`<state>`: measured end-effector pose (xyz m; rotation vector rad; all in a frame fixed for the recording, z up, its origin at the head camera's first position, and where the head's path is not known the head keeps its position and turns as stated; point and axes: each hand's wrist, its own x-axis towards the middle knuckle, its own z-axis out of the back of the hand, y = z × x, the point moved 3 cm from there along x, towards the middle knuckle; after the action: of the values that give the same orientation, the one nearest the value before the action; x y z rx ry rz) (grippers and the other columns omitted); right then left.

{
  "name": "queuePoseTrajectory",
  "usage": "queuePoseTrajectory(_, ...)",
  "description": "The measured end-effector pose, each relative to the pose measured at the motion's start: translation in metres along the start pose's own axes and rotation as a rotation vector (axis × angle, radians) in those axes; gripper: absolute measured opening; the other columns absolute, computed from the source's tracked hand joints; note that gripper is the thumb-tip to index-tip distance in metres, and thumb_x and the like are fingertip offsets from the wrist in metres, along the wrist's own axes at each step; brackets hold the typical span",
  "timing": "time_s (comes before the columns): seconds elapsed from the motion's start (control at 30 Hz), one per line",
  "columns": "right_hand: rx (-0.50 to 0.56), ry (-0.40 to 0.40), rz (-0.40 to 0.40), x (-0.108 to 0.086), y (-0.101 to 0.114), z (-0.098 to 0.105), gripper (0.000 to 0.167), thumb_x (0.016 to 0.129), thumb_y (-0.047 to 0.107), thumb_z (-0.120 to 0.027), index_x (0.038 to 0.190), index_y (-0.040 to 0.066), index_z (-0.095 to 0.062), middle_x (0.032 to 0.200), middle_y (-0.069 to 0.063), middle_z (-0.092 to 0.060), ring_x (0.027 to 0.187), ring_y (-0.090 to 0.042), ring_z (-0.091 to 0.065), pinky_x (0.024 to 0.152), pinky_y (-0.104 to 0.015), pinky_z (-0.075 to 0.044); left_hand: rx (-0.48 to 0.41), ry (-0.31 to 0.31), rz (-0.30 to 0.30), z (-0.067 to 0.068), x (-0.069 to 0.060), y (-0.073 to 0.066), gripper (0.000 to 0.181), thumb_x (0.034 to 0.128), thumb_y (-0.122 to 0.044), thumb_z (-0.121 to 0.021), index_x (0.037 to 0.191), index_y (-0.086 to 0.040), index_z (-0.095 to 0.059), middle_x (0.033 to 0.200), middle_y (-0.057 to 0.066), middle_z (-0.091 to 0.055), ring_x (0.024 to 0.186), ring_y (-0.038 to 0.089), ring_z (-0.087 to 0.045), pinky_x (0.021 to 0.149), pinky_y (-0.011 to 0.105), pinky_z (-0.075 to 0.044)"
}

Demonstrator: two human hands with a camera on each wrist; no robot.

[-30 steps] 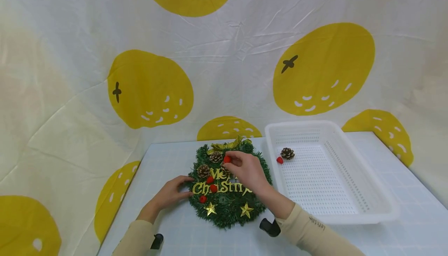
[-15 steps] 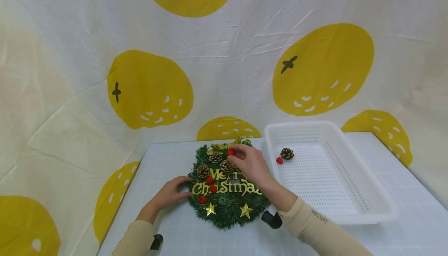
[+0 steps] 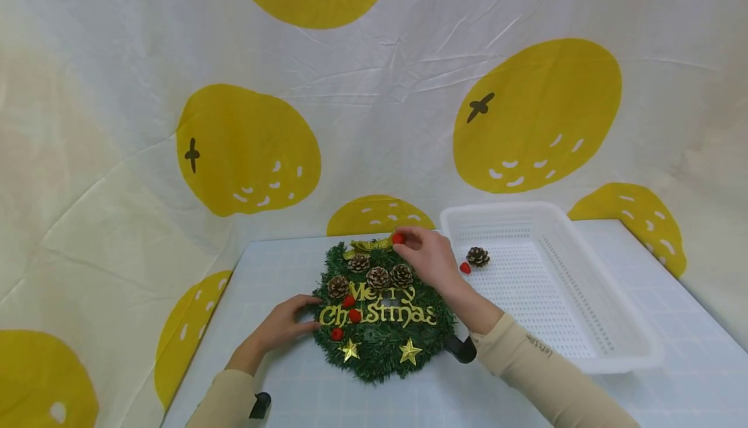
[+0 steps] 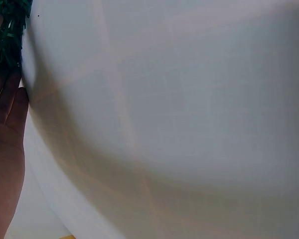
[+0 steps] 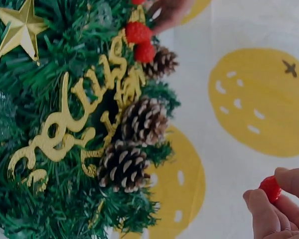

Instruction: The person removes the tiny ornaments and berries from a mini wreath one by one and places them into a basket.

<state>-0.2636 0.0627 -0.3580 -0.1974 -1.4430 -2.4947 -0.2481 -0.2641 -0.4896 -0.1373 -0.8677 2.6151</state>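
Wreath and hands on a worktop (image 3: 333, 402). The green wreath (image 3: 380, 337) lies flat and serves as reference. At its left edge, the left hand (image 3: 283, 321) touches the greenery, its thumb and fingers spread apart, gripping no loose item. Over the wreath's far right part, the right hand (image 3: 429, 256) pinches a red berry (image 3: 398, 238) between thumb and finger. The held berry thus sits at the right fingertips, well apart from the left hand, near the gold bow (image 3: 371, 245) at the wreath's far edge; the right-wrist view shows it apart from the greenery.

On the wreath, four pine cones (image 3: 378, 277) occupy the far half, gold lettering (image 3: 397, 313) crosses the middle, three attached berries (image 3: 354, 315) follow the left side, and two gold stars (image 3: 410, 352) mark the near part. To the wreath's right stands a white basket (image 3: 608, 285) containing one loose cone (image 3: 478, 256) and one spare berry (image 3: 465, 267).
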Motion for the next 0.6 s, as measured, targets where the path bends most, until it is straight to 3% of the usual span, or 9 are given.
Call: queuePoseTrajectory(0.6, -0.072, -0.027, -0.007, 0.014, -0.016, 0.021, 0.04, 0.095, 0.022, -0.066, 0.132, 0.007, -0.062, 0.118, -0.011, -0.069, 0.105, -0.028, -0.067, 0.085, -0.044, -0.054, 0.001, 0.0, 0.007, -0.001, 0.0, 0.001, 0.052, 0.0862, -0.039, -0.075, 0.129, -0.013, -0.061, 0.132, 0.01, -0.058, 0.127, 0.036, -0.05, 0.105, 0.055, -0.04)
